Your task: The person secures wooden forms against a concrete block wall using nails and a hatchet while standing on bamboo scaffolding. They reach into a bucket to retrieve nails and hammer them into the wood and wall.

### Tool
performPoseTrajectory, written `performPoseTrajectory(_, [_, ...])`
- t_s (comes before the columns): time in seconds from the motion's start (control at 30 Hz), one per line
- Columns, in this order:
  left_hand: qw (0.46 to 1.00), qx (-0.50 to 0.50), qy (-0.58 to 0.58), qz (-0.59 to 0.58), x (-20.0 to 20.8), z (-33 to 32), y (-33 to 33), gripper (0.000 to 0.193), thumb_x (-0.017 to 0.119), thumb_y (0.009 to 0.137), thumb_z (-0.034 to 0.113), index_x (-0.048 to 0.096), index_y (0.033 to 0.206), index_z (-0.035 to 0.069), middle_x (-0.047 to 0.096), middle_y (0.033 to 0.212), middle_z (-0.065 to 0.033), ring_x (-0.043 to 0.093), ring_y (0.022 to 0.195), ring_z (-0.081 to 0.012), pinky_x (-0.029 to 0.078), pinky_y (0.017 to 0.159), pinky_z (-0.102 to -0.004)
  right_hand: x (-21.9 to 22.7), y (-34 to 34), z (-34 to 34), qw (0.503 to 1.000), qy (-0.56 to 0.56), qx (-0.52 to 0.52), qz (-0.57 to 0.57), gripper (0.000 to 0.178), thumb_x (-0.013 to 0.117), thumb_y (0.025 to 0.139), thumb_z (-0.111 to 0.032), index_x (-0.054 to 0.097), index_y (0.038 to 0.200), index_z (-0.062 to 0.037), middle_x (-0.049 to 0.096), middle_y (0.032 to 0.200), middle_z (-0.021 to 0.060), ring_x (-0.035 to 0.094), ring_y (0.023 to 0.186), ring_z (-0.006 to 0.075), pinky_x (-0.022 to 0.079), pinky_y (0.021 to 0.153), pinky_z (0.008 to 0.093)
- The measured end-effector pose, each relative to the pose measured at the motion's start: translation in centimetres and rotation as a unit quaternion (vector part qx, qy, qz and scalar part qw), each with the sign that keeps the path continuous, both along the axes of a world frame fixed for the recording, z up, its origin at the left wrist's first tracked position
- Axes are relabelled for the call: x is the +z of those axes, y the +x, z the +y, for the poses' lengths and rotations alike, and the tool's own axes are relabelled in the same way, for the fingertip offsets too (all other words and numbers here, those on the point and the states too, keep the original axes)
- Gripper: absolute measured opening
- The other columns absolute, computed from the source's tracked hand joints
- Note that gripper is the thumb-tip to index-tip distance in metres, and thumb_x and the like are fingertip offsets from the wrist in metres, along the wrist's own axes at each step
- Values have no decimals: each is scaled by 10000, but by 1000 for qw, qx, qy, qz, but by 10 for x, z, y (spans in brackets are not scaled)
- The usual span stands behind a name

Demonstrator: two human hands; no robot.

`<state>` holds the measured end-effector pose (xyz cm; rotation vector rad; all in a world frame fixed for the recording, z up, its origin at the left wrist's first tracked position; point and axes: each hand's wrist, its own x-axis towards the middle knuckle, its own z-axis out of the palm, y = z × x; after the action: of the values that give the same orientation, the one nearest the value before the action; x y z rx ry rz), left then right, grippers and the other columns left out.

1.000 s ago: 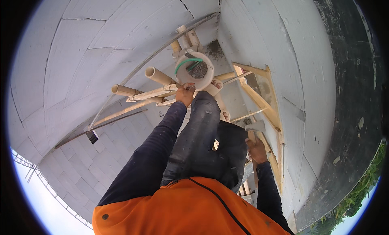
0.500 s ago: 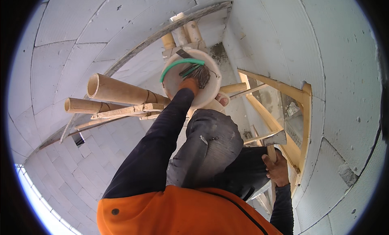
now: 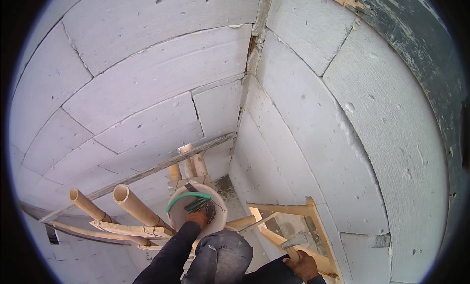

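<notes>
A pale round bucket (image 3: 221,221) stands by my left knee. My left hand (image 3: 197,218) reaches down into it, next to a clump of thin metal pieces that look like nails (image 3: 211,211) and some green-handled tools (image 3: 197,204). Its fingers are hidden among these. A bent green hose (image 3: 182,196) lies across the bucket's rim. Low on the right, my right hand (image 3: 304,266) is wrapped round the wooden handle of a hatchet (image 3: 294,241), just below its grey metal head. The hatchet is held head up, over my right leg.
White block walls (image 3: 303,137) meet in a corner ahead. Bamboo poles (image 3: 137,203) and wooden boards (image 3: 129,230) lie on the left; upright poles (image 3: 198,164) stand behind the bucket. A long plank (image 3: 147,173) slants along the wall. On the right, a wooden frame (image 3: 320,230) surrounds an opening.
My view has tilted up, so the bucket, hands and poles sit lower and more of the walls shows. My left hand stays in the bucket; my right still grips the hatchet.
</notes>
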<state>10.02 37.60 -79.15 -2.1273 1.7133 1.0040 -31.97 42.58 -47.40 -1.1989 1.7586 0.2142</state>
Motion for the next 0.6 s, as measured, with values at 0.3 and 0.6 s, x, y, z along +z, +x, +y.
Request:
performPoseTrajectory(0.3, [996,67,-53,4,32,23,28,388,579,975,251,645,1309,64,769,1132,-265,742,1068,-461,544,981,-570,-71,-3,-17,993,-74,89,3,662,792,887,-539,684,1260,-4,754,1065,248,732,1061,413,566,940,462])
performPoseTrajectory(0.6, [770,205,-166,582,272,-19,-29,443,518,1102,169,501,1530,51,593,718,2,505,618,-74,406,594,-252,-9,114,-113,908,-259,-3,-331,289,773,908,-138,631,1134,-27,795,1047,94,697,777,139,578,740,345])
